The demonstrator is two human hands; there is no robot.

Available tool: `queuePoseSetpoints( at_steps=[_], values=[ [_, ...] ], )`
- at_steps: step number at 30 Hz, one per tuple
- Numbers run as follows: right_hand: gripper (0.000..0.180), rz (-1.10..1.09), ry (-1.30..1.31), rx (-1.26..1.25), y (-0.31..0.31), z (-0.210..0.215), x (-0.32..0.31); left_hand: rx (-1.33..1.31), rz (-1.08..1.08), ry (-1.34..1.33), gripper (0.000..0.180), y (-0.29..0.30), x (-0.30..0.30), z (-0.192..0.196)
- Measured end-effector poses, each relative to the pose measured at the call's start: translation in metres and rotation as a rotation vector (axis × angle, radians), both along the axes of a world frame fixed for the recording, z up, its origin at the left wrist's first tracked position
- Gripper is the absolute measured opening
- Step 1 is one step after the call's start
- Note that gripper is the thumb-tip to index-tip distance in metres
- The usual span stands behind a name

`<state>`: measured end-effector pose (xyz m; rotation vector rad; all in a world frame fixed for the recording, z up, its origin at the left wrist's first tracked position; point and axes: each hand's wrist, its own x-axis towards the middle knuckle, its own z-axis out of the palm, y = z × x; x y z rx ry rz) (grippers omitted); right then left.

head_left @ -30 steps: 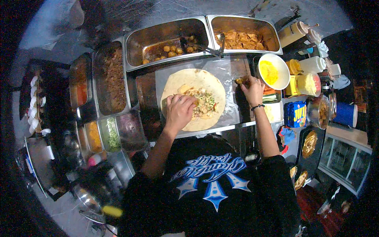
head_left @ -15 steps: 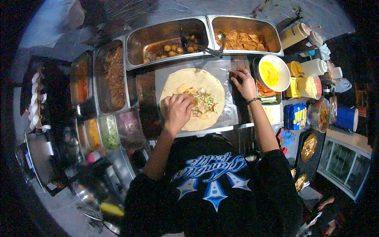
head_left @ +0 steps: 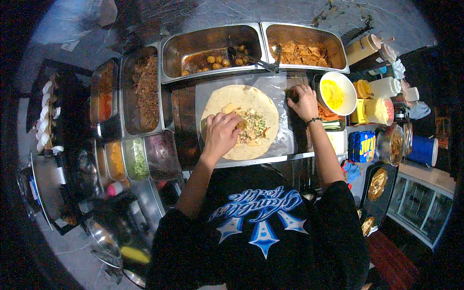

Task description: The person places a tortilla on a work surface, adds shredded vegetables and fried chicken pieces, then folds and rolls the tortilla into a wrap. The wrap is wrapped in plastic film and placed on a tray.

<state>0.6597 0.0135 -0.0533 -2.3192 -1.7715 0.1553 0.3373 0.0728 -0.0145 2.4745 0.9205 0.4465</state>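
Note:
A round flatbread [head_left: 263, 99] lies on a sheet of white paper [head_left: 285, 133] in front of me. Its middle carries a heap of chopped filling [head_left: 253, 130], pale with green and red bits. My left hand [head_left: 223, 133] rests over the left side of that heap, fingers bent and closed; a yellowish-brown bit shows at the fingertips, too small to name. To the right of the flatbread, my right hand [head_left: 304, 103] has its fingers closed on a small dark greenish-brown clump [head_left: 291, 94], partly hidden by the fingers.
Metal trays hold brown balls [head_left: 217, 62] with tongs [head_left: 261, 63], sauced pieces [head_left: 302, 54] and shredded meat [head_left: 145, 92]. At the right stand a white bowl of yellow shreds [head_left: 332, 94], squeeze bottles [head_left: 386, 87] and a blue pack [head_left: 362, 146]. Shredded greens [head_left: 138, 159] and eggs [head_left: 46, 113] are left.
My right hand has curled its fingers, and a dark clump now shows at its fingertips. My left hand stays over the filling. The whole view has shifted slightly.

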Motion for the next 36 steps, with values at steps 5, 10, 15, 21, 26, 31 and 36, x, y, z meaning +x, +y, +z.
queuePoseSetpoints(
  at_steps=[5, 10, 15, 21, 26, 31, 36],
  values=[
    [0.047, -0.022, 0.009, 0.069, -0.006, -0.003, -0.003, -0.008, -0.011, 0.016, 0.030, 0.002, 0.000, 0.002],
    [0.048, 0.030, -0.107, 0.070, -0.007, -0.004, -0.007, -0.024, -0.024, -0.008, 0.029, 0.002, -0.001, 0.001],
    [0.044, 0.073, -0.192, 0.013, -0.003, -0.006, -0.003, -0.011, -0.019, 0.001, 0.027, 0.003, -0.001, 0.003],
    [0.038, 0.155, 0.279, 0.246, -0.015, 0.043, -0.055, -0.013, -0.021, -0.037, 0.025, 0.004, -0.004, -0.001],
    [0.043, 0.366, 0.338, 0.179, -0.026, 0.048, -0.127, 0.003, -0.028, -0.033, 0.023, 0.004, -0.002, -0.002],
    [0.041, 0.300, 0.276, 0.181, -0.030, 0.031, -0.142, -0.008, -0.029, -0.009, 0.023, 0.004, -0.004, -0.003],
    [0.027, 0.213, 0.327, 0.258, -0.034, 0.028, -0.144, 0.037, -0.034, -0.032, 0.024, 0.005, -0.002, -0.003]
  ],
)
